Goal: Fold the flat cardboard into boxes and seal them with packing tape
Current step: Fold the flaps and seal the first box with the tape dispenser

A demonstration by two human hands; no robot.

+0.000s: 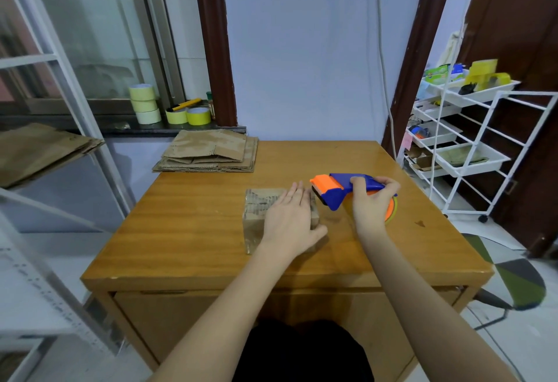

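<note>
A white wire cart [471, 128] with cluttered trays stands far right of the fingers. A yellow utility knife [184, 104] lies on the windowsill [90, 129] beyond them, far left.

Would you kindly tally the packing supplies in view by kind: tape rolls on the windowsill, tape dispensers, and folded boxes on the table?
Tape rolls on the windowsill: 5
Tape dispenser, gripped by the right hand: 1
Folded box, under the flat left hand: 1
Total: 7
</note>
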